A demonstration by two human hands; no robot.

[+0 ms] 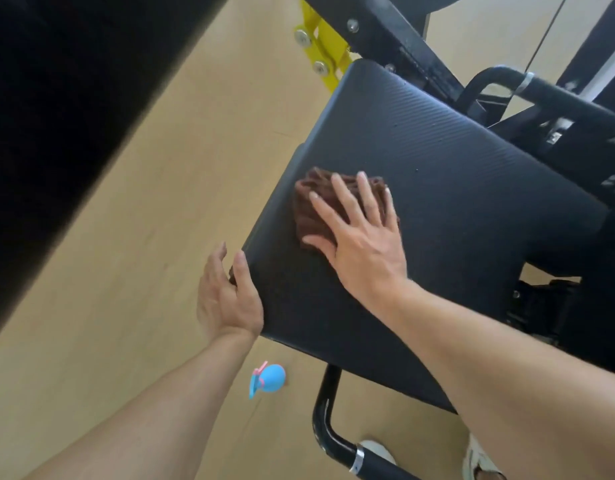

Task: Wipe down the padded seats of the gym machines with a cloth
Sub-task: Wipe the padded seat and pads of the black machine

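A black ribbed padded seat (pixel 455 188) of a gym machine fills the middle and right of the head view. A crumpled brown cloth (pixel 307 206) lies on its left part. My right hand (pixel 361 237) presses flat on the cloth, fingers spread over it. My left hand (pixel 226 296) grips the seat's left edge, thumb on top and fingers curled under the rim.
The black machine frame (pixel 403 39) with a yellow bracket (pixel 325 53) rises behind the seat. A black handle bar (pixel 333 434) curves below the seat. A blue spray bottle (pixel 269 377) lies on the light wooden floor (pixel 132 271). A dark pad (pixel 56 98) fills the upper left.
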